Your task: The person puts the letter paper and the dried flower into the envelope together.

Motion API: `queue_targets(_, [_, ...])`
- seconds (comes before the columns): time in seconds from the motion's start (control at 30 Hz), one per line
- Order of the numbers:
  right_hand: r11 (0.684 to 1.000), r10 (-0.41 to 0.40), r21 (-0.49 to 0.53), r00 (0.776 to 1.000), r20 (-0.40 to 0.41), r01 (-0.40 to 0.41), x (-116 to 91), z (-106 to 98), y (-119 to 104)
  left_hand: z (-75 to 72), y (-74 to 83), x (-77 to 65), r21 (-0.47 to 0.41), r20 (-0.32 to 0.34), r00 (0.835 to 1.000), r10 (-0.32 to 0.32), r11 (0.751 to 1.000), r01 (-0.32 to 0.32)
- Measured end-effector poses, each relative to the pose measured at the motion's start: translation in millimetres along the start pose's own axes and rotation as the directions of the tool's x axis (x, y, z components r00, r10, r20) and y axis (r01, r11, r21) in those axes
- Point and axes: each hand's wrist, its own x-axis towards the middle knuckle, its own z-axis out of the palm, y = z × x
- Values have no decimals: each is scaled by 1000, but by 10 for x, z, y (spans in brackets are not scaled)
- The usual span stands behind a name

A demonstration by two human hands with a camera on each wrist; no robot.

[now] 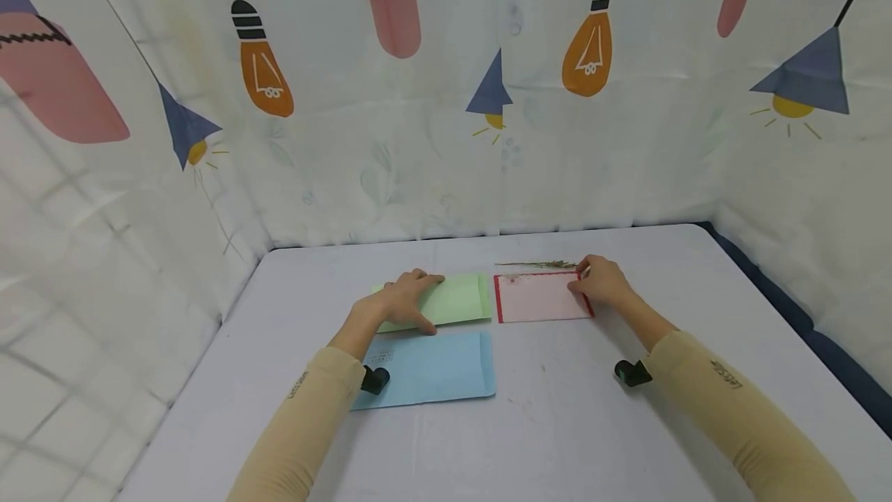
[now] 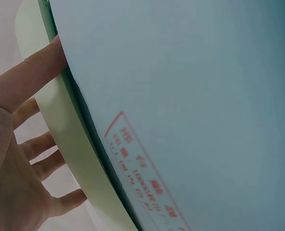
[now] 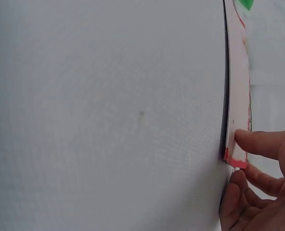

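A light green envelope [image 1: 456,299] lies on the table, with my left hand [image 1: 404,300] spread over its left part. In the left wrist view the thumb [image 2: 32,72] is at the green envelope's near edge and the fingers reach across to its far edge. Nearer to me lies a blue envelope [image 1: 432,370], with red print visible in the left wrist view. To the right is a pink card with red edges [image 1: 536,299]. My right hand [image 1: 605,281] pinches its right end, thumb on top; the other fingers curl by the edge.
A thin dried sprig [image 1: 543,264] lies just beyond the pink card. The white-covered table [image 1: 557,424] meets a pale curtain with printed lamps [image 1: 432,161] at the back. Dark cloth [image 1: 766,285] shows along the right edge.
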Motion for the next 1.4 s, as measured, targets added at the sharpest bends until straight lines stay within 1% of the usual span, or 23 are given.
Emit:
queue_targets(0.3, [998, 22, 64, 1000, 17, -24, -16, -40, 2, 3, 1, 0, -5, -3, 1000, -3, 1000, 3])
queue_targets(0.4, [995, 40, 93, 999, 25, -43, -7, -55, 26, -3, -1, 0, -6, 0, 1000, -5, 1000, 5])
queue_targets(0.57, [979, 76, 187, 995, 64, -87, -7, -83, 60, -10, 2, -2, -10, -2, 1000, -3, 1000, 3])
queue_targets(0.7, [958, 81, 268, 992, 92, -103, -16, -110, 102, -9, 1, -2, -14, -2, 1000, -2, 1000, 2])
queue_targets(0.83, [927, 61, 361, 991, 118, -100, -25, -141, 159, -16, 2, -4, -12, 0, 1000, -4, 1000, 4])
queue_targets(1.0, [862, 24, 498, 991, 133, -88, -19, -160, 238, -16, -5, 7, -9, 7, 1000, -10, 1000, 10])
queue_targets(1.07, [840, 17, 536, 991, 132, -86, -23, -167, 258, -14, -6, 8, -10, 10, 1000, -14, 1000, 14])
queue_targets(1.17, [820, 19, 565, 991, 135, -93, -29, -172, 273, -16, -5, 7, -10, 11, 1000, -16, 1000, 16])
queue_targets(1.4, [798, 44, 589, 987, 155, -128, -38, -202, 282, -18, -6, 1, -8, 11, 1000, -7, 1000, 7])
